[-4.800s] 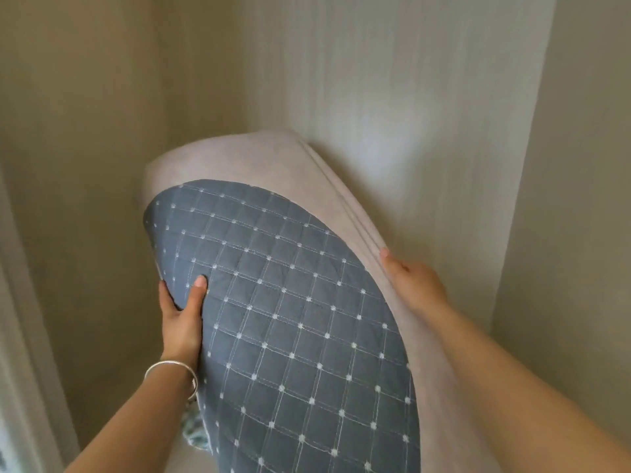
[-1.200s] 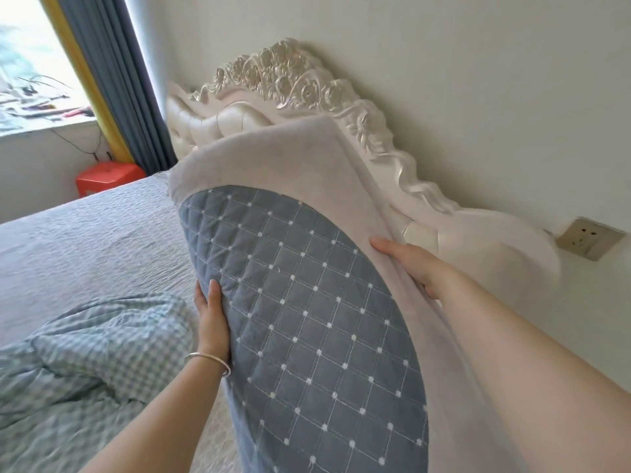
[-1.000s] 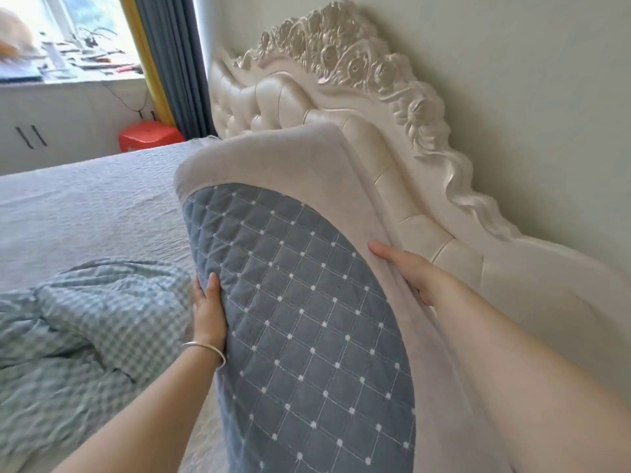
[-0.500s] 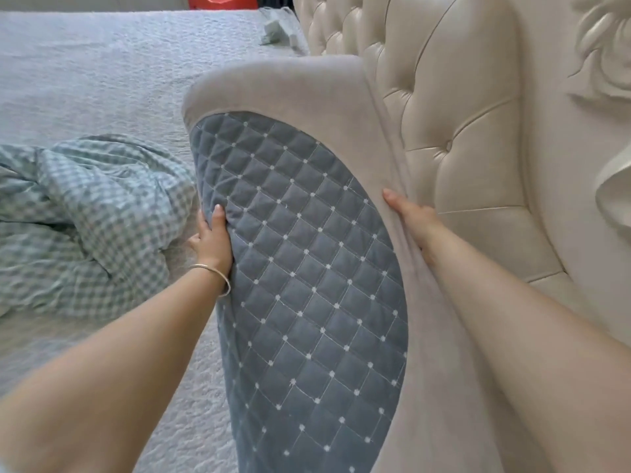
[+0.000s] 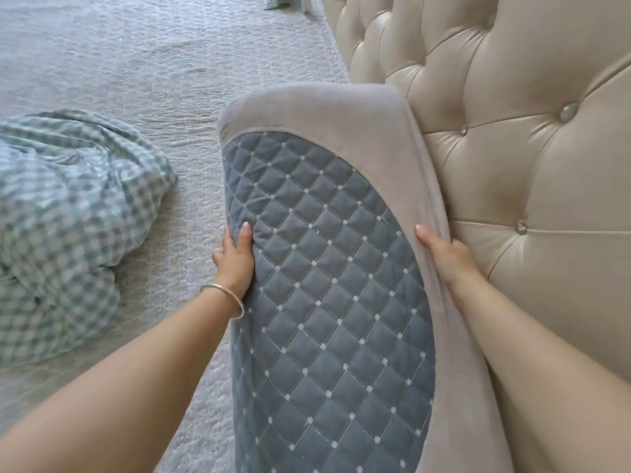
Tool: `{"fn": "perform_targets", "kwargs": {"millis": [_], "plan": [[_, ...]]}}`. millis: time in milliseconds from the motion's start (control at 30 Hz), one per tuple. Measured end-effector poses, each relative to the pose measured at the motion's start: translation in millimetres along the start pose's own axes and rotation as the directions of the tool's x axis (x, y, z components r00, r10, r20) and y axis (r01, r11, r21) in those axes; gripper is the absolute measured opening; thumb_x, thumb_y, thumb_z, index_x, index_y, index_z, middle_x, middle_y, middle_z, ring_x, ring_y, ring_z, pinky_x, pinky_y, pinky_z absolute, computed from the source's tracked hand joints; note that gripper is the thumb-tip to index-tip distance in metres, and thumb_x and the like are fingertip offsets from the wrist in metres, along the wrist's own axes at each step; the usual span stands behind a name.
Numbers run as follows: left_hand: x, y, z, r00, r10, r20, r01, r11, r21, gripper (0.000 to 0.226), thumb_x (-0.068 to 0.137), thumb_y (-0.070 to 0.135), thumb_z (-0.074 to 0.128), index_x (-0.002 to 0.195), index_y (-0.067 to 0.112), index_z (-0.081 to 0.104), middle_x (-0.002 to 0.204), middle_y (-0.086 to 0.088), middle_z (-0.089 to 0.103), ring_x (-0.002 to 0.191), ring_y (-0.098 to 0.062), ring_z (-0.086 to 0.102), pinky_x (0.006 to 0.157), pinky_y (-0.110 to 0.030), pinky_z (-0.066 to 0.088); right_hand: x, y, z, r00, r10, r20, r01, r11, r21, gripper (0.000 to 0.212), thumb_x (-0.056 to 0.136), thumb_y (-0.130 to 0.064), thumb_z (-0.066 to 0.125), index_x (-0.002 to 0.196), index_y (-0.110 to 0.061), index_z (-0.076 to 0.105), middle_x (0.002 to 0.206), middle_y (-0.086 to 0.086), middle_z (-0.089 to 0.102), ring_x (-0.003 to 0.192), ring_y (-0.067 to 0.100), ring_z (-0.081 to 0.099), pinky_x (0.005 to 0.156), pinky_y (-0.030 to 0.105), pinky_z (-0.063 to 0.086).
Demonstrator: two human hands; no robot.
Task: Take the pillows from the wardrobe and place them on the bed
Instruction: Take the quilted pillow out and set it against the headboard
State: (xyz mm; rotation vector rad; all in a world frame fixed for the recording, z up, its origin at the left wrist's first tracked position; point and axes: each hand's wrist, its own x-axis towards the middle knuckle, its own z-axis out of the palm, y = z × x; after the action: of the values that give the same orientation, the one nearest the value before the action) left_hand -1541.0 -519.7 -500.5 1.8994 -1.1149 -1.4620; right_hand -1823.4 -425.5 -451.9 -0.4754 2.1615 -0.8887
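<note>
Soft, even daylight, faint shadows, slight overall blur, wide-angle bending at edges.

So there's a cream tufted headboard [image 5: 512, 148] on the right, shiny leather look with little buttons in the dimples. Over on the left a blue-and-white checked blanket [image 5: 68, 227] lies all bunched up in a heap. Way up at the top edge there's some small greenish thing [image 5: 285, 0], too cut off to tell what.

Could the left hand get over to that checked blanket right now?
Probably not at once: the left hand is gripping the pillow. The bedspread between it and the checked blanket looks bare, so once it lets go, likely yes.
</note>
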Motion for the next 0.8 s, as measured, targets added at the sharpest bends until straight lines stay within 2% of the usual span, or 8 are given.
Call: {"fn": "perform_targets", "kwargs": {"millis": [133,200,267,400,533,633,700,800], "plan": [[25,-8,-3,0.995,0.058,0.087,-0.049,0.994,-0.102,0.103,0.057,0.092,0.042,0.144,0.043,0.024,0.152,-0.001,0.031,0.138,-0.027,0.032,0.112,-0.054,0.026,20,-7,16,0.992,-0.12,-0.035,0.119,0.993,-0.015,0.066,0.073,-0.054,0.064,0.12,-0.009,0.058,0.119,0.007,0.064,0.112,0.027,0.058,0.099,0.038,0.044],[29,-10,-1,0.984,0.138,0.108,-0.13,0.988,-0.078,0.094,0.069,0.079,0.044,0.148,0.036,0.018,0.155,0.001,0.025,0.142,-0.022,0.024,0.116,-0.052,0.019,28,-6,21,0.982,-0.187,-0.028,0.187,0.982,-0.029,0.059,0.077,-0.047,0.065,0.123,-0.011,0.055,0.119,0.005,0.064,0.111,0.025,0.059,0.099,0.04,0.044],[25,-19,3,0.971,0.188,0.148,-0.199,0.978,0.061,0.092,0.078,0.069,0.044,0.151,0.025,0.01,0.158,-0.003,0.016,0.145,-0.024,0.015,0.117,-0.049,0.014,30,4,26,0.974,-0.227,0.028,0.228,0.967,-0.113,0.057,0.083,-0.041,0.063,0.131,-0.014,0.048,0.125,0.005,0.061,0.115,0.025,0.056,0.101,0.04,0.043],[1,-54,19,0.98,0.122,0.154,-0.162,0.948,0.275,0.092,0.085,0.062,0.05,0.151,0.024,-0.002,0.16,-0.004,-0.003,0.147,-0.022,-0.001,0.118,-0.046,0.004,19,35,40,0.969,-0.241,0.053,0.242,0.889,-0.388,0.064,0.088,-0.051,0.046,0.139,-0.014,0.034,0.14,0.012,0.048,0.125,0.031,0.048,0.103,0.042,0.04],[-22,-69,14,0.979,0.095,0.178,-0.145,0.946,0.291,0.115,0.064,0.082,0.05,0.149,0.031,-0.007,0.16,0.0,-0.007,0.147,-0.019,-0.004,0.118,-0.046,0.004,5,37,38,0.978,-0.21,0.004,0.184,0.849,-0.495,0.062,0.091,-0.051,0.04,0.137,-0.009,0.034,0.138,0.02,0.048,0.121,0.038,0.05,0.096,0.042,0.042],[-47,-88,10,0.986,0.006,0.168,-0.055,0.956,0.289,0.126,0.054,0.082,0.062,0.149,0.036,-0.006,0.16,-0.001,-0.002,0.146,-0.023,0.005,0.117,-0.051,0.012,-12,44,37,0.989,-0.11,-0.098,0.042,0.849,-0.526,0.065,0.089,-0.057,0.04,0.126,-0.003,0.042,0.127,0.027,0.055,0.115,0.042,0.053,0.091,0.043,0.043],[-61,-102,9,0.99,-0.082,0.112,0.063,0.985,0.162,0.131,0.043,0.081,0.07,0.148,0.038,0.005,0.156,-0.004,0.02,0.14,-0.028,0.027,0.113,-0.052,0.026,-25,48,35,0.984,-0.026,-0.175,-0.071,0.85,-0.522,0.073,0.086,-0.064,0.04,0.12,-0.001,0.046,0.124,0.027,0.056,0.114,0.041,0.054,0.09,0.043,0.043],[-60,-111,8,0.986,-0.15,0.074,0.153,0.988,-0.026,0.128,0.032,0.08,0.075,0.141,0.032,0.029,0.134,-0.001,0.052,0.118,-0.024,0.054,0.103,-0.047,0.042,-29,47,33,0.983,0.048,-0.177,-0.128,0.872,-0.473,0.078,0.082,-0.068,0.042,0.125,-0.003,0.045,0.128,0.023,0.055,0.117,0.039,0.052,0.093,0.042,0.042]]}}
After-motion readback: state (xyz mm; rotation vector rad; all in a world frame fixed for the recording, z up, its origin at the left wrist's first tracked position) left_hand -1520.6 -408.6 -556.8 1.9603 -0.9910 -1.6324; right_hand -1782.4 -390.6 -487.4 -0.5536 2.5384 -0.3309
